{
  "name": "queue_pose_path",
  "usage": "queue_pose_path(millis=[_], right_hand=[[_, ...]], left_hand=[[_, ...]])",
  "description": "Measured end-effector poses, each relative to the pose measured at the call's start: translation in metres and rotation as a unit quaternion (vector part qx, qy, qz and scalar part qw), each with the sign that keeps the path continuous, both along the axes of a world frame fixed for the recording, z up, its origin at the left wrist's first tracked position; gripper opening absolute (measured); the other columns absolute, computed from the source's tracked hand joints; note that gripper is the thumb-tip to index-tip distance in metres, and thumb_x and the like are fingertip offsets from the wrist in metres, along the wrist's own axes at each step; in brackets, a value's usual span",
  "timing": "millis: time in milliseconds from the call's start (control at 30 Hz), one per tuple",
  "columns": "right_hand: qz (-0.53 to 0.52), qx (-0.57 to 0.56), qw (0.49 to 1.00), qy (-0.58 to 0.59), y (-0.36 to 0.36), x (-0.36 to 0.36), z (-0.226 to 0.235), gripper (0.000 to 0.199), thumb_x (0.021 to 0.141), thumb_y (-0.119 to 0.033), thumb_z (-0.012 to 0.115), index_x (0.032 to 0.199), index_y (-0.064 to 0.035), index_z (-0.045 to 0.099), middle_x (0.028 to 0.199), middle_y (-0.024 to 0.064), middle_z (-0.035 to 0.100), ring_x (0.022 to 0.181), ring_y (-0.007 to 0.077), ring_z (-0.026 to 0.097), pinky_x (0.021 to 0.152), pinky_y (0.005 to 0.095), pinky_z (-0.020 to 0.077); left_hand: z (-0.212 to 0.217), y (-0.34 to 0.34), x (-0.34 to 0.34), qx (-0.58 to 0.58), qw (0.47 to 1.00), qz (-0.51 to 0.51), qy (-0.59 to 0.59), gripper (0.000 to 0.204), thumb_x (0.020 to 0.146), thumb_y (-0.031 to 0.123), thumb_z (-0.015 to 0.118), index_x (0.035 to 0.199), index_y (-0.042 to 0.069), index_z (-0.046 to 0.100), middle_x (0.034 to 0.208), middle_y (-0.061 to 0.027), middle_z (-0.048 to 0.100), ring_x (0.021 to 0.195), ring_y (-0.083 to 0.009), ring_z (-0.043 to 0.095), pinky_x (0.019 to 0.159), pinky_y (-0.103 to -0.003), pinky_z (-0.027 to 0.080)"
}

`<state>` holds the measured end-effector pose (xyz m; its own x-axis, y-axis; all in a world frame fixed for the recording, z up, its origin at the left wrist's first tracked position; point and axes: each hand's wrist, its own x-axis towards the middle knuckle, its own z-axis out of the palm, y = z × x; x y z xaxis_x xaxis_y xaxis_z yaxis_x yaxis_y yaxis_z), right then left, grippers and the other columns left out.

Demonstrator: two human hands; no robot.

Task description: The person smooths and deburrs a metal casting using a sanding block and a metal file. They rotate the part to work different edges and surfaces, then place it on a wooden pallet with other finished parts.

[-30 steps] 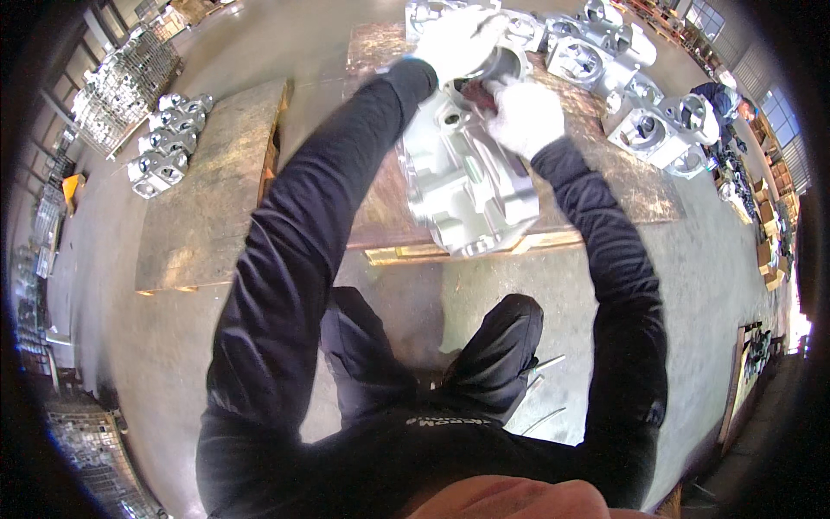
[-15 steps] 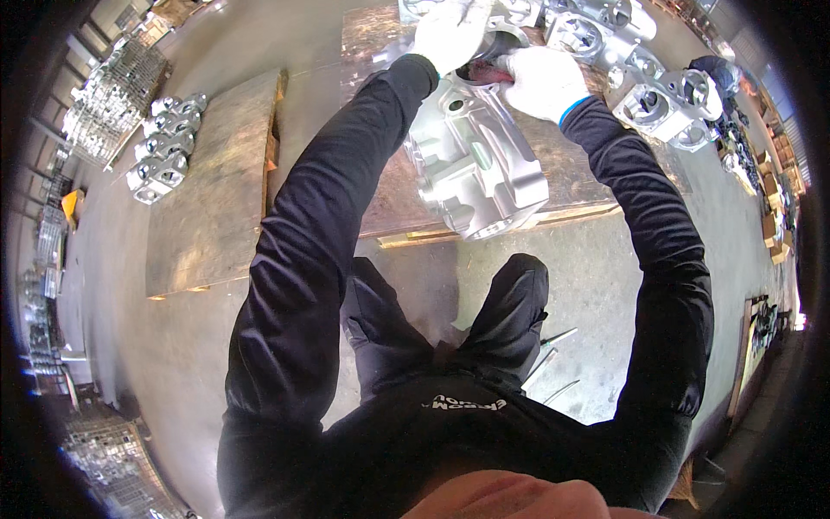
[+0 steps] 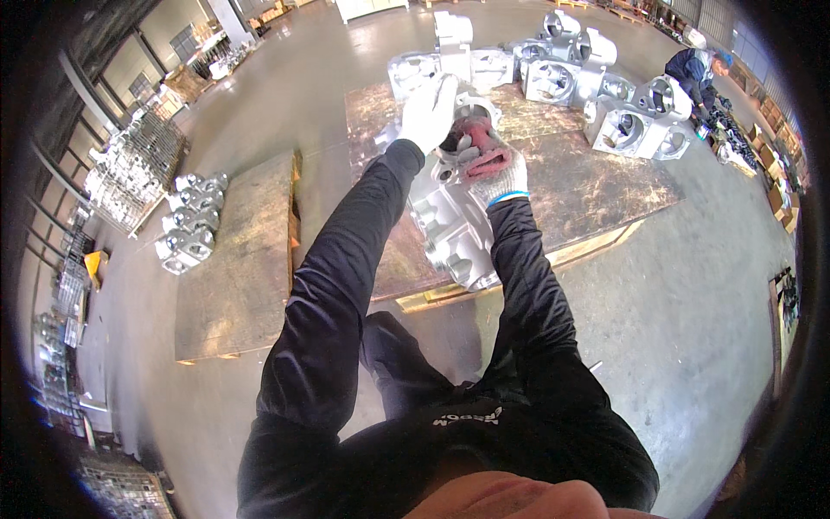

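Note:
A silver metal casting (image 3: 454, 229) with round bores lies lengthwise on a worn wooden pallet top (image 3: 588, 182) in front of me. My right hand (image 3: 506, 179), in a white knit glove, is closed round a folded dark-red abrasive pad (image 3: 486, 151) at the casting's far bore. The pad lies over the bore's edge and hides part of it. White-gloved too, my left hand (image 3: 429, 114) rests against the left side of the same far end. Its fingers are stretched out and close together, bright with glare.
Several similar castings (image 3: 553, 82) stand along the pallet's far and right edges. A second wooden pallet (image 3: 238, 268) is at left, with a row of castings (image 3: 192, 221) beside it. Stacked castings (image 3: 130, 169) stand farther left. A person (image 3: 696, 73) bends down at far right.
The view has shifted, so the pallet and castings sit lower in the picture. My right hand has moved left and nearer across the bore, and the red pad now shows plainly.

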<state>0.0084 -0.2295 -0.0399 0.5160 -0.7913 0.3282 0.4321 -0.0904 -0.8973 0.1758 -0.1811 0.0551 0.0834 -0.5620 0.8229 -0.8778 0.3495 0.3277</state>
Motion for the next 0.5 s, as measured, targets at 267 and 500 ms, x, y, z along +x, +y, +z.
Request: queue_pose_path(millis=[267,500], right_hand=[[0.219,0.305,0.905,-0.200,0.022,0.003,0.066,0.050,0.093,-0.024,0.069,0.135,-0.0024,0.054,0.112,0.0205,0.065,0.094,0.0385,0.066,0.076,0.0564,0.0582],[0.142,0.135,0.976,0.095,0.030,-0.010,0.076,0.049,0.089,-0.022,0.075,0.131,0.0015,0.063,0.113,0.0124,0.072,0.094,0.0259,0.071,0.085,0.0397,0.0569]], left_hand=[[0.002,0.008,-0.010,-0.006,0.995,-0.017,0.094,0.044,0.106,0.032,0.051,0.131,-0.002,0.065,0.127,-0.0265,0.067,0.123,-0.0411,0.062,0.107,-0.045,0.046],[-0.002,0.001,-0.007,0.000,0.987,-0.021,0.160,0.044,0.105,0.033,0.054,0.132,0.000,0.064,0.127,-0.0265,0.067,0.123,-0.0423,0.061,0.108,-0.047,0.045]])
